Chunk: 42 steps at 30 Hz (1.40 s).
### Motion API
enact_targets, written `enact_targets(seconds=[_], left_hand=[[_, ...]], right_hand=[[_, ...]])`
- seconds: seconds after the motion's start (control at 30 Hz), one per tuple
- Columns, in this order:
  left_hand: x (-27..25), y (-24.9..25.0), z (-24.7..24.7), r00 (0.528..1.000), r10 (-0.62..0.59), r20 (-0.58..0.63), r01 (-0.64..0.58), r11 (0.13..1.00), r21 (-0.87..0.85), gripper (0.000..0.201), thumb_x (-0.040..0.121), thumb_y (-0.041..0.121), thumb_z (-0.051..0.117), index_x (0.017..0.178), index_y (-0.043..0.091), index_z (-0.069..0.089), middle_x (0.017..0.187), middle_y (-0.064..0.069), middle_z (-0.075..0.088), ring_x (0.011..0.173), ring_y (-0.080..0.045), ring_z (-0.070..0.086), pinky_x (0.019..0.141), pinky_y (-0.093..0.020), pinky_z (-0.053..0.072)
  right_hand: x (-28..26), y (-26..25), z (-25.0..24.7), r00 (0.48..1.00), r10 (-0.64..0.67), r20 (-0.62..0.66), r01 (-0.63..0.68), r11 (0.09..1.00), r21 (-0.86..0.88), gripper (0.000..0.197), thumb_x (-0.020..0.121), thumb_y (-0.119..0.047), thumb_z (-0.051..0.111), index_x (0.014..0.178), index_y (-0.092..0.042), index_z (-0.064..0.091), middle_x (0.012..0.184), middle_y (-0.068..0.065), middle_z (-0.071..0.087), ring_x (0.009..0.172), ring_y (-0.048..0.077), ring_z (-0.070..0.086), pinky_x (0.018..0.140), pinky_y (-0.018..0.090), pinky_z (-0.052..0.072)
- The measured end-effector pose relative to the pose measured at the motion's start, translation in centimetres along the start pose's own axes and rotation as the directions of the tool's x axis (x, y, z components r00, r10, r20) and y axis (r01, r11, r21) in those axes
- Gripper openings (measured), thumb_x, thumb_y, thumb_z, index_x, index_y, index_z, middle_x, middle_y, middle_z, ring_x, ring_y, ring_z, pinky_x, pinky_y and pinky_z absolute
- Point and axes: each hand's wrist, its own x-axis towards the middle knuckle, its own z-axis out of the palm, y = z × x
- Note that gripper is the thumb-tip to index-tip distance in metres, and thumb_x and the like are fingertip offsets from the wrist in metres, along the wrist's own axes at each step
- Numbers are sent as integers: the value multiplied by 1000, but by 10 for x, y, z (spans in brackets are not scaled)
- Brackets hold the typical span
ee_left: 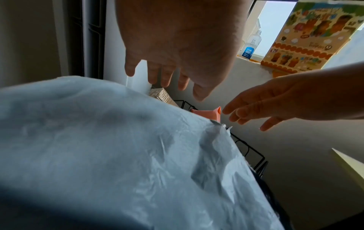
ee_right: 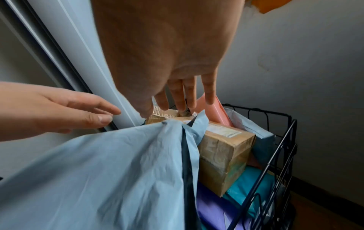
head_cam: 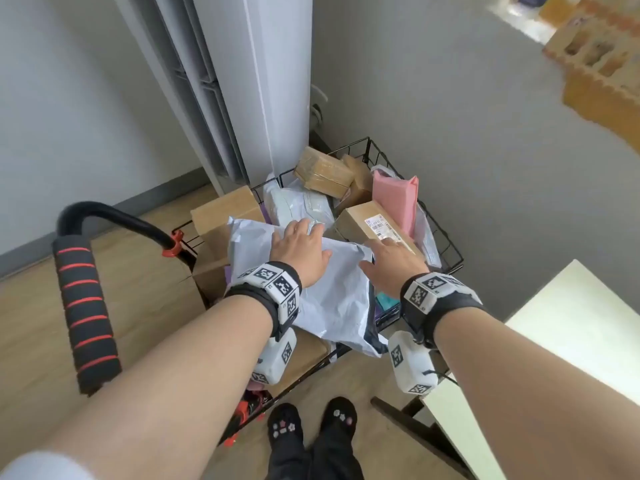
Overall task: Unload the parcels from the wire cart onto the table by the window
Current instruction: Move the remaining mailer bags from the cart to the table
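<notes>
Both your hands hover, fingers loosely spread and holding nothing: left hand (head_cam: 300,251) over the grey mailer bag (head_cam: 332,299) topping the wire cart (head_cam: 446,237), right hand (head_cam: 391,265) at its edge

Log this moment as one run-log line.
stage: reaching | left hand: open over grey mailer bag | right hand: open above it | wire cart: loaded | table

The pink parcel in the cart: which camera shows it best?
The head view: the pink parcel stands whole against the wire cart wall. The right wrist view shows a strip behind the fingers; the left wrist view shows only a corner.
</notes>
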Motion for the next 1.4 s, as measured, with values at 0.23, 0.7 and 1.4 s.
enact_targets(seconds=[0.23, 0.7, 1.4], left_hand=[[4, -13, 32, 998, -8, 58, 4, 998, 66, 60, 97, 43, 39, 149, 25, 18, 159, -3, 12, 147, -24, 3, 114, -54, 12], [-3, -22, 54, 999, 44, 22, -46, 997, 67, 64, 95, 42, 43, 151, 29, 15, 161, 2, 3, 148, -18, -8, 118, -49, 0], [-25, -25, 32, 999, 2, 33, 0, 998, -61, 67, 95, 34, 46, 151, 27, 12, 160, -1, 4, 148, -20, -1, 119, -45, 10]], right_hand=[[10, 3, 30, 1000, -7, 30, 6, 1000, 30, 50, 93, -40, 46, 140, -26, 33, 137, 6, 44, 119, 29, 50, 94, 42, 47], [19, 5, 55, 984, 129, 124, -150, 972, 183, 52, 90, -25, 55, 134, -23, 30, 100, 11, 61, 76, 26, 55, 64, 31, 43], [7, -9, 29, 980, 113, -167, -73, 971, 228, 29, 88, -6, 41, 102, -9, 67, 102, 13, 65, 94, 32, 57, 79, 33, 45]])
